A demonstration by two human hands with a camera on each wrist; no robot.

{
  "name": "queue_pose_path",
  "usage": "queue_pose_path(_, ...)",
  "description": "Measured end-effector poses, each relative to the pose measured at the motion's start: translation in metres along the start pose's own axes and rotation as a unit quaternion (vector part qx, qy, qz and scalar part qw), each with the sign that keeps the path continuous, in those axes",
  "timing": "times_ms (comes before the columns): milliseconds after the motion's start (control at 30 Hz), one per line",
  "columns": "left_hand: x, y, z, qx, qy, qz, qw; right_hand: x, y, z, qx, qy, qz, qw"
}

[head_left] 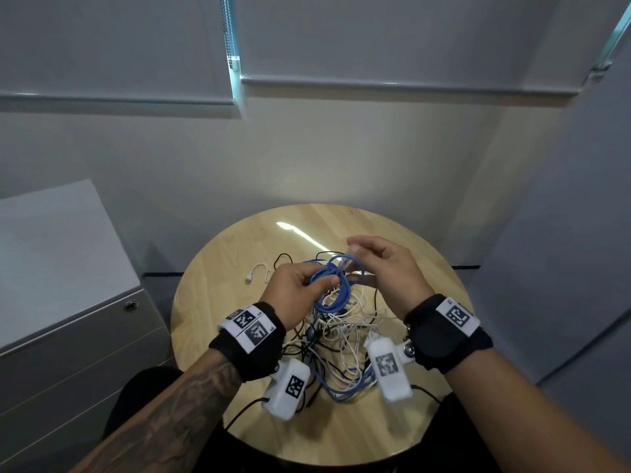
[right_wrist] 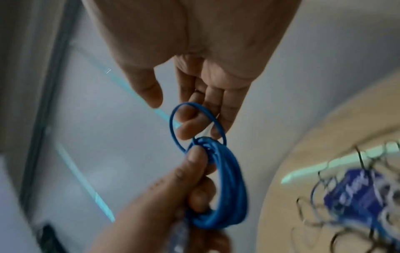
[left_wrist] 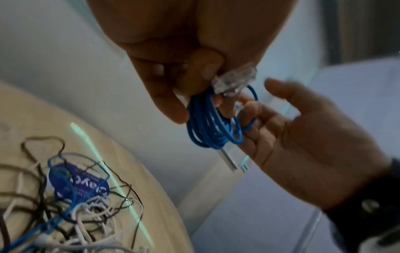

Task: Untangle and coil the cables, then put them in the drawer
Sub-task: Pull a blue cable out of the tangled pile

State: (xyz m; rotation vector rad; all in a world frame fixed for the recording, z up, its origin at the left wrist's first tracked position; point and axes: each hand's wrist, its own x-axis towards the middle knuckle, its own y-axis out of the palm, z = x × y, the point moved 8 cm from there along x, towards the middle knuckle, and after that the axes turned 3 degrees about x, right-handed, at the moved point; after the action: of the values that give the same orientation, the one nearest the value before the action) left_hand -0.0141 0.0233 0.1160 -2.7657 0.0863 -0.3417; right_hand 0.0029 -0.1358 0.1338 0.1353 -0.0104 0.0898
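My left hand (head_left: 317, 285) grips a coiled blue cable (head_left: 333, 290) above the round wooden table (head_left: 239, 254). The left wrist view shows that coil (left_wrist: 213, 123) bunched under its curled fingers, with a clear plug (left_wrist: 233, 82) sticking out beside them. My right hand (head_left: 358, 261) is just right of the coil, thumb apart and fingers nearly straight. In the right wrist view one small blue loop (right_wrist: 197, 123) circles its fingertips (right_wrist: 188, 131), while the main coil (right_wrist: 229, 188) stays in the left hand. A tangle of white, black and blue cables (head_left: 341, 339) lies on the table beneath both hands.
A grey drawer cabinet (head_left: 68, 336) with a lock stands left of the table, its drawers closed. A short white USB cable (head_left: 257, 271) lies apart at the tangle's far left. A blue label (left_wrist: 78, 184) sits among the cables. Walls close in behind and to the right.
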Motion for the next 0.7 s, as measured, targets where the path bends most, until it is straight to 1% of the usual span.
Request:
queue_pose_path(67, -0.002, 0.002, -0.002, -0.013, 0.002, 0.008, 1.000, 0.001, 0.005, -0.005, -0.017, 0.020, 0.040, 0.999)
queue_pose_path(133, -0.002, 0.002, -0.001, -0.017, -0.011, 0.017, 1.000, -0.002, 0.016, -0.008, 0.008, 0.040, 0.097, 0.994)
queue_pose_path(200, 0.000, 0.001, 0.007, -0.033, -0.044, 0.029, 0.998, -0.004, 0.021, -0.009, 0.032, 0.059, 0.128, 0.990)
queue_pose_path(267, -0.002, 0.004, 0.015, -0.072, -0.081, 0.053, 0.993, -0.005, 0.021, -0.008, 0.019, 0.062, 0.157, 0.986)
queue_pose_path(333, -0.005, 0.008, 0.020, -0.087, -0.098, 0.077, 0.988, -0.008, 0.024, -0.006, -0.052, 0.040, 0.205, 0.977)
queue_pose_path(367, -0.006, 0.010, 0.021, -0.085, -0.100, 0.086, 0.988, -0.009, 0.024, -0.006, -0.101, 0.025, 0.219, 0.970)
queue_pose_path(400, -0.007, 0.012, 0.022, -0.087, -0.101, 0.092, 0.987, -0.009, 0.023, -0.005, -0.141, 0.010, 0.216, 0.966)
queue_pose_path(433, -0.009, 0.013, 0.022, -0.094, -0.105, 0.095, 0.985, -0.007, 0.021, -0.003, -0.165, -0.009, 0.197, 0.966)
queue_pose_path(467, -0.010, 0.012, 0.024, -0.107, -0.111, 0.093, 0.984, -0.002, 0.017, 0.001, -0.171, -0.031, 0.163, 0.971)
queue_pose_path(500, -0.010, 0.009, 0.027, -0.125, -0.118, 0.087, 0.981, 0.004, 0.008, 0.007, -0.154, -0.049, 0.109, 0.981)
queue_pose_path(567, -0.011, 0.002, 0.036, -0.160, -0.129, 0.072, 0.976, 0.017, -0.015, 0.020, -0.070, -0.061, -0.006, 0.996)
queue_pose_path(600, -0.013, -0.001, 0.040, -0.172, -0.135, 0.066, 0.974, 0.021, -0.023, 0.024, -0.045, -0.061, -0.039, 0.996)
queue_pose_path(633, -0.014, -0.002, 0.042, -0.176, -0.137, 0.062, 0.973, 0.024, -0.028, 0.028, -0.040, -0.061, -0.057, 0.996)
queue_pose_path(700, -0.015, -0.003, 0.046, -0.183, -0.142, 0.051, 0.972, 0.028, -0.030, 0.027, -0.045, -0.052, -0.072, 0.995)
